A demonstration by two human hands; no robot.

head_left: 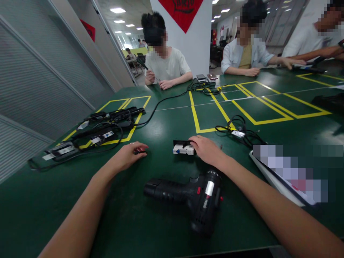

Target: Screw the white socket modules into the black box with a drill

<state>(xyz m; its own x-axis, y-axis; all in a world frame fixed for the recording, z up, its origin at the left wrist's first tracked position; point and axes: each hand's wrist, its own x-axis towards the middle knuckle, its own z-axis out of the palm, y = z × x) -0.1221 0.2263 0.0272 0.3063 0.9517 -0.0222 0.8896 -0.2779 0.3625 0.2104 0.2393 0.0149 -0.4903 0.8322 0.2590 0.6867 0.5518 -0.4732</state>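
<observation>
My left hand rests low over the green table, its fingers curled round a small black piece whose kind I cannot make out. To the right, my right hand is closed at the right end of a small white block with a blue spot and a black plate along its back. The fingertips on the block are partly hidden. Nearer to me, a black cordless drill lies on its side, handle to the left, its chuck end near my right wrist.
Black power adapters and cables lie at the left. Another cable bundle and a white-edged tablet-like device are at the right. Yellow tape marks the green table. Across it, one person holds a dark tool; others sit right.
</observation>
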